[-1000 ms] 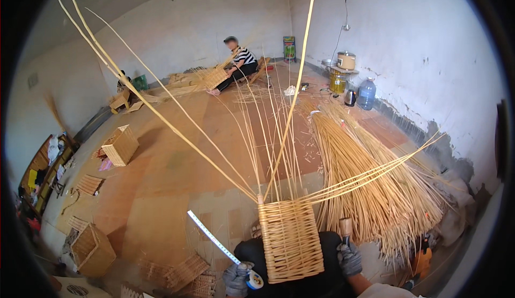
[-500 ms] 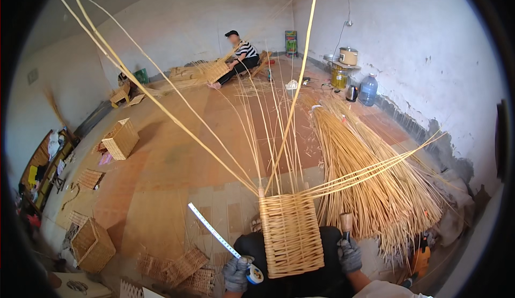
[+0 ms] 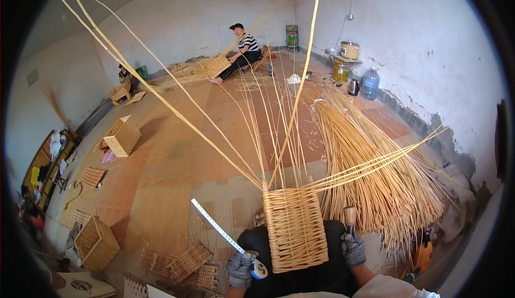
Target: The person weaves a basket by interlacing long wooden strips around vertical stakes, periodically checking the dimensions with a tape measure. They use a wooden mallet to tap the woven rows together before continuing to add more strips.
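Observation:
A woven wicker panel (image 3: 296, 231) rests on my dark-clothed lap, with long unwoven rods (image 3: 182, 117) fanning up and out from its far edge. My left hand (image 3: 240, 269), in a grey glove, is closed around a tape measure (image 3: 259, 269) at the panel's left. Its white blade (image 3: 217, 227) sticks out up and to the left, apart from the panel. On the panel's right, my gloved right hand (image 3: 353, 250) grips a tool by its lower part; the wooden handle (image 3: 350, 215) points upward. The tool's working end is hidden in the hand.
A large bundle of willow rods (image 3: 370, 174) lies to the right, with an orange power tool (image 3: 422, 252) near it. Woven pieces (image 3: 185, 263) and a box-shaped basket (image 3: 95, 244) lie at left. Farther back, a co-worker (image 3: 244, 51) sits with wickerwork; a water bottle (image 3: 370, 83) stands by the wall.
The view has shifted slightly, so the scene sits a little to the right. Both hands keep their holds, and the tape blade is still out. The distant co-worker's head has turned.

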A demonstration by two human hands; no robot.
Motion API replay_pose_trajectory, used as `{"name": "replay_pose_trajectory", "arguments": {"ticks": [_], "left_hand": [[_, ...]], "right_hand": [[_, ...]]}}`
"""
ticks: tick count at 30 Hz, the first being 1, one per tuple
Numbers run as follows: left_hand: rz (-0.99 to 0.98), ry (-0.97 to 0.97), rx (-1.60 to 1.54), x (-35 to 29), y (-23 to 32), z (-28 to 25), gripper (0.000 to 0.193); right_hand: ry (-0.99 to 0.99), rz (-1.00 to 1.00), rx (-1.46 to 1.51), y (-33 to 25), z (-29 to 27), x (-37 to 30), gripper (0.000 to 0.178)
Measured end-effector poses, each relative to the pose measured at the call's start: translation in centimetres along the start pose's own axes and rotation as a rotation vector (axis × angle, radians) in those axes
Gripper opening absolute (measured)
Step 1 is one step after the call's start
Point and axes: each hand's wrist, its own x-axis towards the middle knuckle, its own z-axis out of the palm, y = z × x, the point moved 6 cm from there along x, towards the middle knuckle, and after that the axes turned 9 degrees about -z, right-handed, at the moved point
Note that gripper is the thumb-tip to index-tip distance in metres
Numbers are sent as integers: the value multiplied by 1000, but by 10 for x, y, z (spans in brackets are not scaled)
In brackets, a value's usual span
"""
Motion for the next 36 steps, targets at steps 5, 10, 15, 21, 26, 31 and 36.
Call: {"name": "replay_pose_trajectory", "arguments": {"ticks": [5, 10, 15, 21, 26, 31, 36], "left_hand": [[24, 9, 52, 0, 1, -2, 32], [-5, -19, 22, -1, -1, -1, 32], [10, -46, -23, -2, 2, 2, 31], [36, -20, 12, -3, 2, 1, 32], [-39, -18, 33, 0, -3, -1, 29], [-26, -4, 42, -1, 0, -1, 28], [2, -6, 30, -3, 2, 1, 33]], "right_hand": [[21, 32, -2, 2, -1, 0, 22], [5, -27, -26, 3, -1, 1, 22], [-13, 9, 75, 1, 3, 0, 21], [-8, -28, -92, -13, 3, -2, 29], [29, -10, -246, -13, 0, -2, 17], [12, -4, -13, -9, 3, -1, 18], [6, -90, -92, -11, 1, -2, 18]]}}
